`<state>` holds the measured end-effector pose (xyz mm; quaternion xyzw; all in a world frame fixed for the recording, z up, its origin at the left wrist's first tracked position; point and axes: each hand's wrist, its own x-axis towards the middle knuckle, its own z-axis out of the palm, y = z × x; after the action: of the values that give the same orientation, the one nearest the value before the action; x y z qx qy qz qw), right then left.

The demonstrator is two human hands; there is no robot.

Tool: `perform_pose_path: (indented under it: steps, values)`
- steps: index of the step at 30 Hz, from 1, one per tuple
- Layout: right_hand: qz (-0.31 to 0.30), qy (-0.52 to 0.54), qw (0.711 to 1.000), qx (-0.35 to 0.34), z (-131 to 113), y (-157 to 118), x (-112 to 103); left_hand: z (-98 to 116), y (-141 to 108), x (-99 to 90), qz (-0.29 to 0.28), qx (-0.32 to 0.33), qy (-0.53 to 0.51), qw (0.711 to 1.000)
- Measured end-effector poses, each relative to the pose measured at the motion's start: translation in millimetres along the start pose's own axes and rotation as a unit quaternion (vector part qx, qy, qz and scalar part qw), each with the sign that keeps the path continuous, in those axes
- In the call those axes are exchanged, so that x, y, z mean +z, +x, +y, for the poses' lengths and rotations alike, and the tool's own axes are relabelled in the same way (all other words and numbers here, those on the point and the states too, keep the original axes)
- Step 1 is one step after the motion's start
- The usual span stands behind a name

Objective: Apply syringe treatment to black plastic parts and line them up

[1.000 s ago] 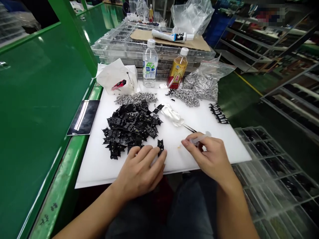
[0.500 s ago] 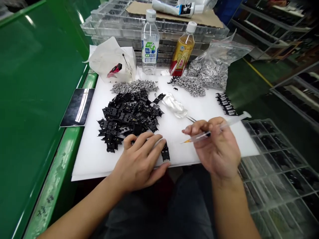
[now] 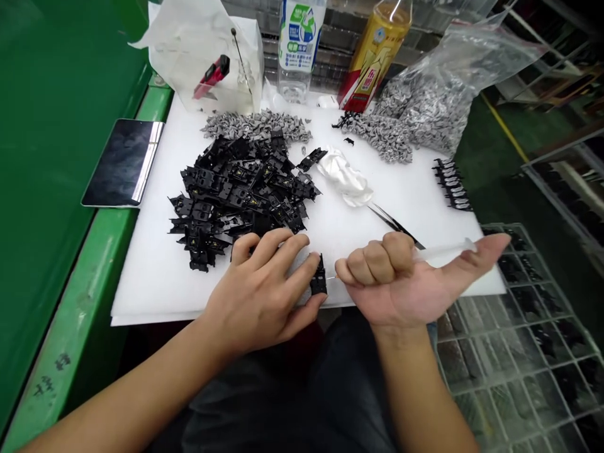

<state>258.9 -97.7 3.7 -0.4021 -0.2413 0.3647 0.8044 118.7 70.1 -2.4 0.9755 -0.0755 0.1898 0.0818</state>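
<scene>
My left hand (image 3: 267,292) lies palm down at the near edge of the white foam board (image 3: 155,277). Its thumb and index finger close on a small black plastic part (image 3: 319,281). Wrapped in my right hand (image 3: 389,277) is a clear syringe (image 3: 438,252), my thumb at its plunger end. The thin needle pokes out past the curled fingers, close to the black part's right side. Most of the barrel is hidden by the fingers. Beyond my left hand spreads a heap of black plastic parts (image 3: 245,189).
Tweezers (image 3: 396,226) lie by crumpled white wrapping (image 3: 346,179). Small grey pieces (image 3: 257,126) form piles behind, near a plastic bag (image 3: 434,94) and two bottles, one clear (image 3: 299,44), one yellow-red (image 3: 375,50). A tablet (image 3: 120,163) rests left; a row of black pieces (image 3: 452,184) right.
My right hand has moved its grip from a pen-like hold to a fist around the syringe, with the thumb at the plunger. The needle has come closer to the black part. The camera view has tilted downward.
</scene>
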Motion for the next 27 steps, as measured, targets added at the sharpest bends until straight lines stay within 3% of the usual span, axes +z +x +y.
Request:
perform_pose_path:
  steps: [8, 17, 27]
  values:
    - [0.013, -0.027, 0.999, -0.01, 1.3, -0.8, 9.4, -0.4, 0.4, 1.5, 0.006, 0.005, 0.004, 1.0]
    - [-0.064, 0.036, 0.997, -0.025, 7.5, 0.7, -2.2, -0.3, 0.1, 1.3, 0.003, 0.01, 0.017, 1.0]
    - [-0.069, 0.041, 0.996, -0.026, 6.7, 2.1, -1.4, 0.6, -0.3, 1.5, 0.005, 0.01, 0.022, 1.0]
